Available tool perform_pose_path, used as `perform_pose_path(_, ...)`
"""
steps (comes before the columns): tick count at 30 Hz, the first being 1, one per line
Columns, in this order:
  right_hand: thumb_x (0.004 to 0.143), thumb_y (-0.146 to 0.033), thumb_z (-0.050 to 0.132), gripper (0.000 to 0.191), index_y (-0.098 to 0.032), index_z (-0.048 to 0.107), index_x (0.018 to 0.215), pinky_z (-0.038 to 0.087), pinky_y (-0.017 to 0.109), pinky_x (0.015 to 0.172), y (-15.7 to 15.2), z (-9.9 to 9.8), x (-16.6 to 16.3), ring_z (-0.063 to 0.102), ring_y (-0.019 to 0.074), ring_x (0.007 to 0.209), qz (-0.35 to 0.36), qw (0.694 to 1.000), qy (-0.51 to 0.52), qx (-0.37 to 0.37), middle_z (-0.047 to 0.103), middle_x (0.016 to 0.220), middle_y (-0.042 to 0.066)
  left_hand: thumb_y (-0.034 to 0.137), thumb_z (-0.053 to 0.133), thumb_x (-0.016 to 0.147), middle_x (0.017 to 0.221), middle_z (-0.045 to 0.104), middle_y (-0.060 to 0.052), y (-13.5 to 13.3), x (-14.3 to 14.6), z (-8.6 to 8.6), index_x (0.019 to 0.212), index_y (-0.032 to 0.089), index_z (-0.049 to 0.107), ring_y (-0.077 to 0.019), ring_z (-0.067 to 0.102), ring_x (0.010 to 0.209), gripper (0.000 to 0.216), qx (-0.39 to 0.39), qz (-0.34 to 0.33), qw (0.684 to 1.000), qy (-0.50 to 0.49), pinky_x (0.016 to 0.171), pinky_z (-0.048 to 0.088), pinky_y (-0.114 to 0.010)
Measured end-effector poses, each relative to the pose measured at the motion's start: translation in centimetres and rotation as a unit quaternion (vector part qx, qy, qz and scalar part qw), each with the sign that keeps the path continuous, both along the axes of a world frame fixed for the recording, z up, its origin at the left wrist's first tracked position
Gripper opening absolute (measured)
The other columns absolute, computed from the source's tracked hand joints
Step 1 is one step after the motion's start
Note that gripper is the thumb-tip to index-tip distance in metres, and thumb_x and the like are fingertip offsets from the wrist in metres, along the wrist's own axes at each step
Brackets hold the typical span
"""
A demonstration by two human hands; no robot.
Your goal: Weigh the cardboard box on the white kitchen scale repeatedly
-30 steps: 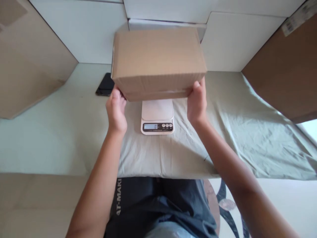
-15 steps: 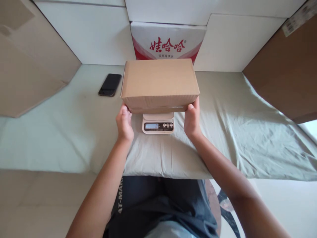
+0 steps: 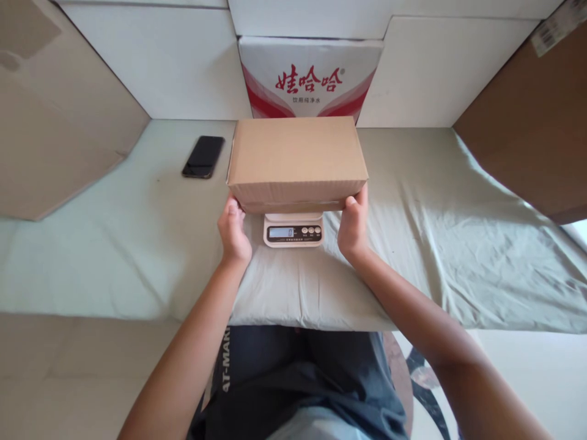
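Observation:
A closed brown cardboard box (image 3: 297,153) is held between my two hands over a small white kitchen scale (image 3: 293,235). My left hand (image 3: 235,229) grips the box's near left corner, its other fingers hidden beneath. At the near right corner my right hand (image 3: 354,223) holds it the same way, thumb on the front side. The scale's display (image 3: 281,233) reads 0, with several round buttons to its right. The box hides most of the weighing plate, and I cannot tell whether the two touch.
A black phone (image 3: 204,157) lies on the pale green cloth (image 3: 114,244) to the left. Behind stands a white and red carton (image 3: 312,73) against white panels. Large cardboard pieces flank the surface, one at the left (image 3: 59,116) and one at the right (image 3: 527,122).
The box has come slightly down and nearer to me in both hands, showing more of the carton behind. The display still reads 0. The view has shifted a little.

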State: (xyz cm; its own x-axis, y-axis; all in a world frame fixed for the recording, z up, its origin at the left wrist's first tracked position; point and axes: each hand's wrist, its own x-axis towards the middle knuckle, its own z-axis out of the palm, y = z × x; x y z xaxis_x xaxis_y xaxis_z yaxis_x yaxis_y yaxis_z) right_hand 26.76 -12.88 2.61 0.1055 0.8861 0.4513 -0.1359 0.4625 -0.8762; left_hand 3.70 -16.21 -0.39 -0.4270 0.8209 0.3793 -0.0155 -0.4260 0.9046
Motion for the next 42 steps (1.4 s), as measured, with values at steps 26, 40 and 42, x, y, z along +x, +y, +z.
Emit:
perform_pose_path(26, 0.093, -0.066, 0.059, 0.065, -0.040, 0.057, 0.152, 0.039, 0.062, 0.137, -0.2, -0.7, 0.0, 0.054, 0.0364, 0.154, -0.015, 1.000, -0.005, 0.007, 0.066, 0.155, 0.004, 0.077, 0.057, 0.101, 0.138, 0.079, -0.012, 0.0, -0.1, -0.3, 0.138, 0.023, 0.080, -0.0315, 0.070, 0.140, 0.069, 0.044, -0.001, 0.999, -0.008, 0.115, 0.056, -0.037)
perform_pose_path(40, 0.093, -0.080, 0.045, 0.078, -0.037, 0.046, 0.159, 0.012, 0.060, 0.148, 1.5, 0.4, 1.6, 0.025, 0.0258, 0.177, -0.108, 0.989, 0.082, -0.066, 0.040, 0.182, 0.002, 0.083, 0.060, 0.096, 0.176, 0.049, -0.015, 1.0, -0.3, 0.4, 0.156, 0.022, 0.066, -0.0336, 0.040, 0.169, 0.086, 0.014, 0.024, 0.997, -0.078, 0.139, 0.036, -0.047)
perform_pose_path(42, 0.091, -0.081, 0.045, 0.083, -0.034, 0.045, 0.159, 0.012, 0.058, 0.148, 2.0, 0.3, 1.7, 0.026, 0.0266, 0.177, -0.111, 0.985, 0.099, -0.089, 0.038, 0.183, 0.004, 0.087, 0.061, 0.092, 0.175, 0.050, -0.015, 1.5, -0.6, 0.1, 0.153, 0.023, 0.067, -0.0344, 0.040, 0.168, 0.089, 0.006, 0.029, 0.996, -0.090, 0.138, 0.036, -0.047)
